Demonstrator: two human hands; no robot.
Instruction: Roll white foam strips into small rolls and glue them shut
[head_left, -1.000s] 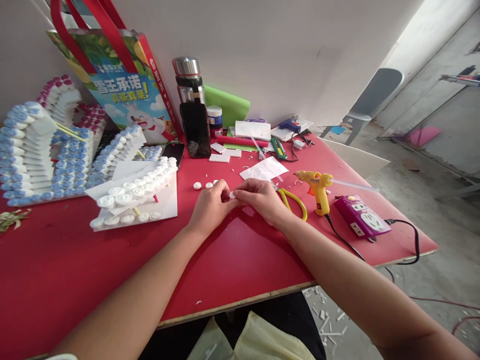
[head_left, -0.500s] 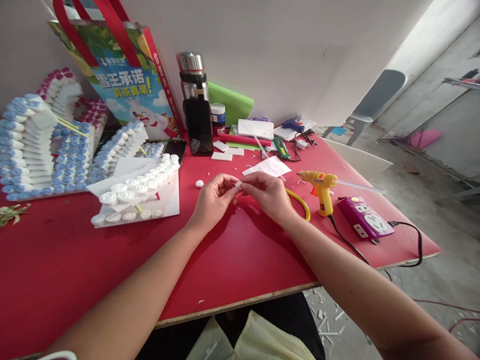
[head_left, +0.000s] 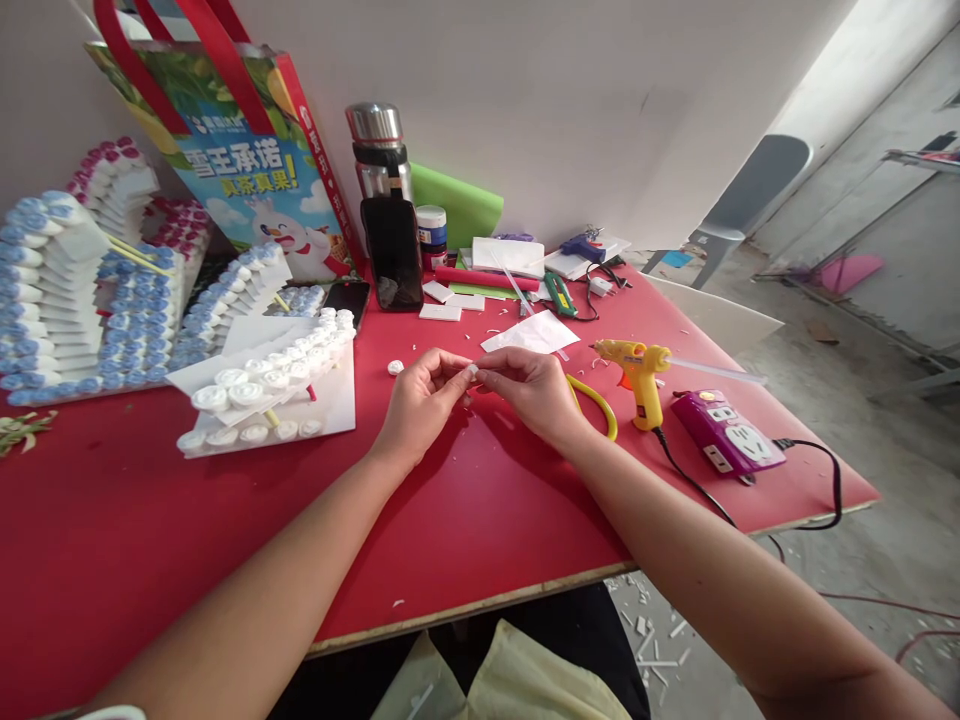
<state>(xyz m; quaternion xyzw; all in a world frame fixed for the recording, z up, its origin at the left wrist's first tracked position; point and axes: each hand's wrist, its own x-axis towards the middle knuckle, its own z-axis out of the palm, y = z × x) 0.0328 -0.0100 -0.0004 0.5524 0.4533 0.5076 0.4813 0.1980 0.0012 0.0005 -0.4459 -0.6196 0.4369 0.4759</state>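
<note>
Over the middle of the red table [head_left: 480,510], my left hand [head_left: 420,405] and my right hand [head_left: 529,392] meet fingertip to fingertip. Both are closed in a pinch on a small white rosette [head_left: 472,370], mostly covered by the thumbs and fingers. A second white rosette [head_left: 395,368] lies on the table just left of my left hand. Farther left stands a white card piece [head_left: 341,400] carrying rows of similar white rosettes. A yellow curved tube [head_left: 606,412] lies beside my right wrist.
A yellow glue gun [head_left: 643,385] and a purple power strip [head_left: 727,435] with a cord sit to the right. Behind are a phone [head_left: 391,255], a steel flask [head_left: 375,125], a printed bag [head_left: 232,160] and white paper [head_left: 532,333]. Blue-and-white rosette pieces [head_left: 142,310] stand at left.
The camera view has shifted slightly. My fingers have turned the white rosette a little, and less of it shows now. Both hands keep their pinch on it.
</note>
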